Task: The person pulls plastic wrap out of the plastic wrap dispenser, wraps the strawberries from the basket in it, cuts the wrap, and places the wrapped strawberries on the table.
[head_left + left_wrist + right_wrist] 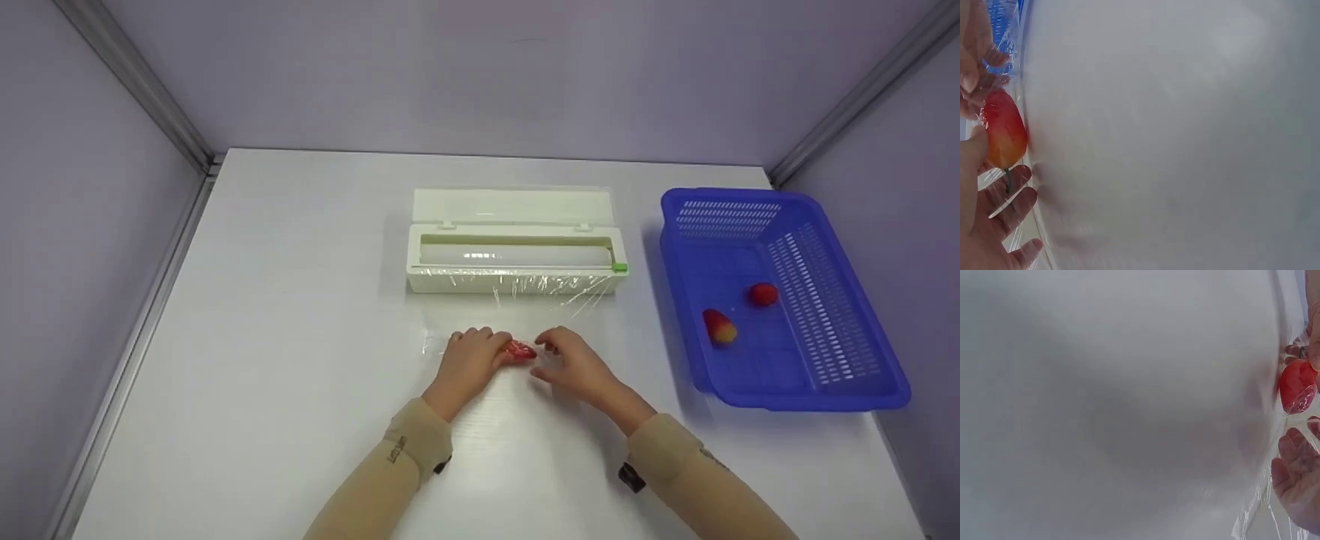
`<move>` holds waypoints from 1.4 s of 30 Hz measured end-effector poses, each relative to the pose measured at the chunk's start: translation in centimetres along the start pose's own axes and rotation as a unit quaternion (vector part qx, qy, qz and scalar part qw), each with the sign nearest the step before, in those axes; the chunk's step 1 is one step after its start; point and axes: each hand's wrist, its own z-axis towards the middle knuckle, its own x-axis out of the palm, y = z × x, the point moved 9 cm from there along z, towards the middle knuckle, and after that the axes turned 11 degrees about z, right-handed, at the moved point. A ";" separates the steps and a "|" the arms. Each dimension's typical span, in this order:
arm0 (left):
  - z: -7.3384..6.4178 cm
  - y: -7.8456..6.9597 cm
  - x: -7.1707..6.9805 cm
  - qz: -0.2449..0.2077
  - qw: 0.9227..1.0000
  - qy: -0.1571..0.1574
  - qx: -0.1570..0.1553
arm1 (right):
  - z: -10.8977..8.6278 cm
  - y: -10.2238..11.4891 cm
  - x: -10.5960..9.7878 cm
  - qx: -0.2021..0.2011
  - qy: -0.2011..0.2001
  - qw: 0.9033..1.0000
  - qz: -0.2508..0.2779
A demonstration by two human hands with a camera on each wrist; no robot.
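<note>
In the head view my left hand [472, 356] holds a red fruit [519, 350] loosely covered in clear cling film [581, 300]. Seen from the left wrist, this fruit [1005, 126] is mango-shaped, red fading to orange, with a short green stem. The left thumb lies against its near side, fingers behind. My right hand [576, 364] is beside the fruit's red end, thumb and fingers apart. From the right wrist, its slightly bent fingers [1292, 461] show through the film.
Behind the hands stands a cream film dispenser [517, 281], lid up, with a film roll [517, 256] inside and a green slider [619, 268]. At the right, a blue basket [750, 367] holds a red fruit [763, 294] and a red-yellow fruit [720, 328]. Walls enclose the white table [300, 300].
</note>
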 end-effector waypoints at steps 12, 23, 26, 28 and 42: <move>0.0 0.2 -0.4 -0.018 1.000 0.006 -0.003 | -4.4 -3.4 -4.8 -0.025 -0.074 0.997 -0.026; 0.3 0.0 -0.4 -0.008 1.000 0.013 0.009 | -4.9 -7.7 -6.8 0.143 -0.185 0.928 0.291; 0.4 -0.1 -0.1 -0.018 0.999 0.029 0.008 | -4.6 -8.3 -7.0 0.189 -0.197 0.925 0.263; 0.5 0.0 0.1 -0.025 0.999 0.038 0.006 | -4.4 -8.7 -6.9 0.214 -0.189 0.931 0.226; 0.9 0.1 0.1 -0.030 0.999 0.038 0.010 | -4.3 -9.5 -8.0 0.215 -0.188 0.958 0.012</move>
